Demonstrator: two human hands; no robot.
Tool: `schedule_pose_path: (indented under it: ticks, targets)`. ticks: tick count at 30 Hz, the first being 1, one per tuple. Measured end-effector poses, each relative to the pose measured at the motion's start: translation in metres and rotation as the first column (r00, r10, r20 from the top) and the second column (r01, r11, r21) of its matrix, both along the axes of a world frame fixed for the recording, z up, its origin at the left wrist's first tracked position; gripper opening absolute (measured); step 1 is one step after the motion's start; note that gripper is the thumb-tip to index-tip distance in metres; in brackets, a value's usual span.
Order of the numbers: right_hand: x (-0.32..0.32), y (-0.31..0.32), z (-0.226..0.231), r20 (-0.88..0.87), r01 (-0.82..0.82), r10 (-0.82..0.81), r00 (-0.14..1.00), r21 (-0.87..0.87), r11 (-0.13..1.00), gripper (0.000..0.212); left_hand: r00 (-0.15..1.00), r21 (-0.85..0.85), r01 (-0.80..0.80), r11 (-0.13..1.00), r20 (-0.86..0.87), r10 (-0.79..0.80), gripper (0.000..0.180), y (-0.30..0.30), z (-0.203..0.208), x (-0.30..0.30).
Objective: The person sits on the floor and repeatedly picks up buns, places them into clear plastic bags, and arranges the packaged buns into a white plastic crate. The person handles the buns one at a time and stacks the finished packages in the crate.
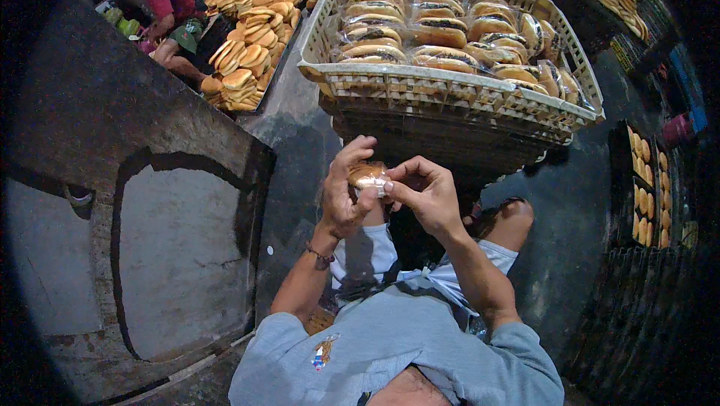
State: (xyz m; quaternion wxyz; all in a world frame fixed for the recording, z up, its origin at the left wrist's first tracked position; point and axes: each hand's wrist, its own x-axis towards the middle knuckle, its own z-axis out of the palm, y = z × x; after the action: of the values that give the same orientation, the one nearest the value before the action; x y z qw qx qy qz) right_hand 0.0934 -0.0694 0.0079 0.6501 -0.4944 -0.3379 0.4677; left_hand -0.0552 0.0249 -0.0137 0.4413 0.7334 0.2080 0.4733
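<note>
- Loc.: golden-brown, rounded, soft-looking bun in clear glossy plastic wrap (367,174), held up in the air approx. over the pale shorts (375,252), just short of the cream lattice-sided plastic crate (450,89).
- L grip: bare left hand (343,190), part-closed, fingers curved round the far/left side, thumb at the near edge; cupping the bun, w/ palm not fully wrapped round.
- R grip: bare right hand (431,196), thumb + forefinger nipped tight at the bun's right end, apparently on gathered wrap there; can't tell if also on crust, nor whether the whitish bit there = crumpled plastic or tape.
- Wt.: prob. v. light; easily carried in one hand.
- Feel: prob. soft + springy, apt to dent and not recover; squeeze min., esp. w/ thumb.
- Surface: shiny film, so likely a bit slippery; crust inside could slide about w/in a loose wrap.
- Fragility: film prob. thin, could split if yanked; filling (if any) might squash out, cf. dark-filled bagged buns (441,29) in the crate.
- Best hold: cup broadly from the sides/underneath w/ L; pinch only spare film at the end w/ R; avoid pressing the domed top.
</note>
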Motion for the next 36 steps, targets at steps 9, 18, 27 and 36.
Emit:
schedule_pose_path:
  ticks: [9, 18, 27, 36]
  targets:
    - [0.021, -0.026, 0.007, -0.019, 0.13, -0.129, 0.991, 0.057, 0.99, 0.013, 0.983, -0.194, 0.161, 0.968, -0.062, -0.176, 0.042, -0.003, 0.004, 0.042]
    - [0.1, -0.12, -0.018, 0.091, 0.309, -0.309, 0.947, 0.013, 0.951, 0.021, 0.924, -0.904, 0.221, 0.365, 0.074, -0.375, 0.044, -0.031, -0.039, 0.084]
    - [0.19, -0.289, -0.354, 0.397, 0.768, -0.717, 0.573, -0.566, 0.3, 0.014, 0.959, -0.979, 0.132, 0.156, 0.086, -0.271, 0.046, -0.025, -0.055, 0.071]
    - [0.186, -0.275, -0.445, 0.396, 0.535, -0.491, 0.776, -0.825, 0.179, 0.035, 0.967, -0.961, 0.06, 0.271, -0.012, -0.256, 0.045, -0.018, -0.051, 0.072]
